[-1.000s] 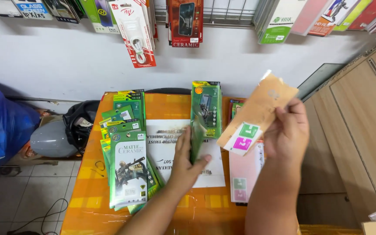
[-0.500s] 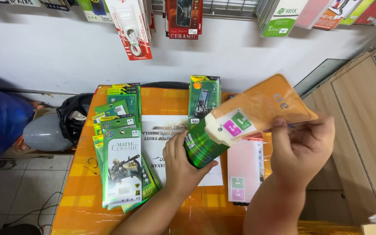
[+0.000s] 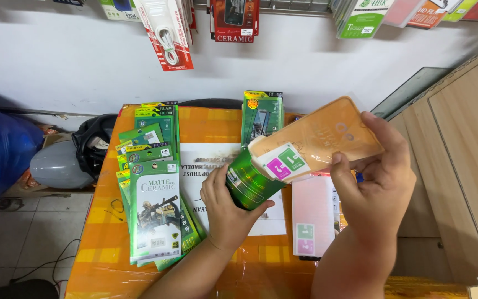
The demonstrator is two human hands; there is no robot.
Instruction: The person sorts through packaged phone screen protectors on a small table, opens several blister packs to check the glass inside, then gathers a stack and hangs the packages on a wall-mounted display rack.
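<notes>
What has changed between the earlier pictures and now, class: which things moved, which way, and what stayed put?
The left hand lifted the green packet off the table and tilted it up toward the orange sleeve. The right hand lowered that sleeve until it was nearly level, meeting the packet. The green stack, pink packet and orange table stayed put.

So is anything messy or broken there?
Nothing looks broken or spilled. The pile of green packets on the orange table is fanned out unevenly, not squared up. The left hand holds a green box tilted, and the right hand holds an orange sleeve slanted against its open end.
</notes>
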